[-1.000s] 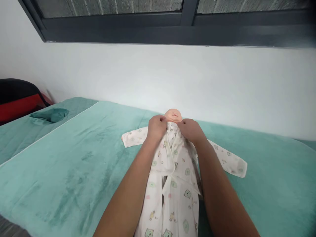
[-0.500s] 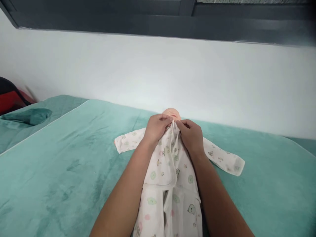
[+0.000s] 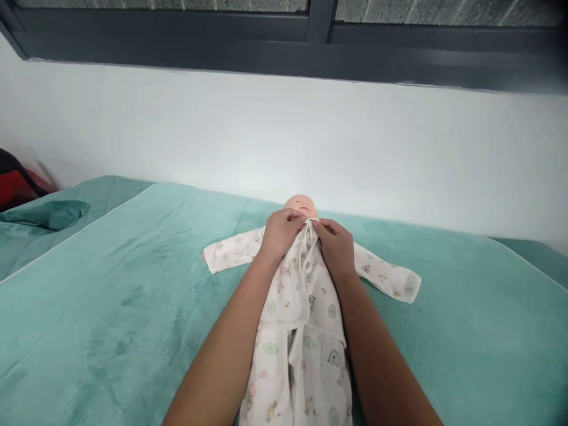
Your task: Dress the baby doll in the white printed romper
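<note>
A baby doll [image 3: 301, 206] lies on its back on a teal blanket [image 3: 133, 284], head toward the wall. It wears a white romper [image 3: 302, 319] printed with small animals, sleeves spread to both sides. My left hand [image 3: 279, 232] pinches the left edge of the romper's front at the collar, just under the doll's chin. My right hand [image 3: 336, 246] pinches the right edge at the same spot. Both hands are closed on the fabric, and the two edges meet between them.
A folded dark teal cloth [image 3: 47, 213] lies at the far left on the bed. A red and black object [image 3: 15, 180] sits at the left edge. The white wall and a dark window frame [image 3: 284, 50] run behind the bed.
My hands have drawn closer together at the collar, bringing the two front edges of the romper together. The view has shifted slightly.
</note>
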